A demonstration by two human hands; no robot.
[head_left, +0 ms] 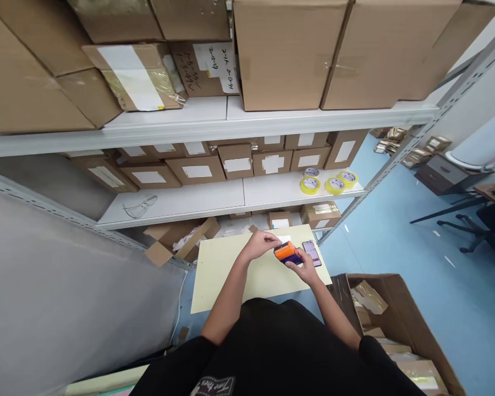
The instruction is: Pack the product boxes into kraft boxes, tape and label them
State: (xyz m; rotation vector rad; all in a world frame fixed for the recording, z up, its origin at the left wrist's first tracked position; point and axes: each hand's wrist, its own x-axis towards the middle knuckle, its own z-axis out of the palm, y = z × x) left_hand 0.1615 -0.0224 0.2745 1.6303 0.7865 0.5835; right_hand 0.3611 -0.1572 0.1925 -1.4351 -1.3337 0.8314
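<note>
My right hand (306,268) is wrapped round a small orange and dark-blue box-like device (287,252), held above the cream table board (218,264). At the device's left end is my left hand (262,243), its fingertips pinched together close to the edge. Whatever those fingers hold, if anything, is too small to tell. A small white piece (284,238) shows just behind the device; I cannot tell whether it touches it. To the right of my right hand, a phone (312,253) with a lit screen lies on the board.
Several yellow tape rolls (310,185) and clear glasses (140,207) rest on the middle shelf (214,201). Labelled cardboard boxes (197,168) line the rack. An open carton (181,242) stands at the board's left; a large carton (412,313) holding packages stands on the right.
</note>
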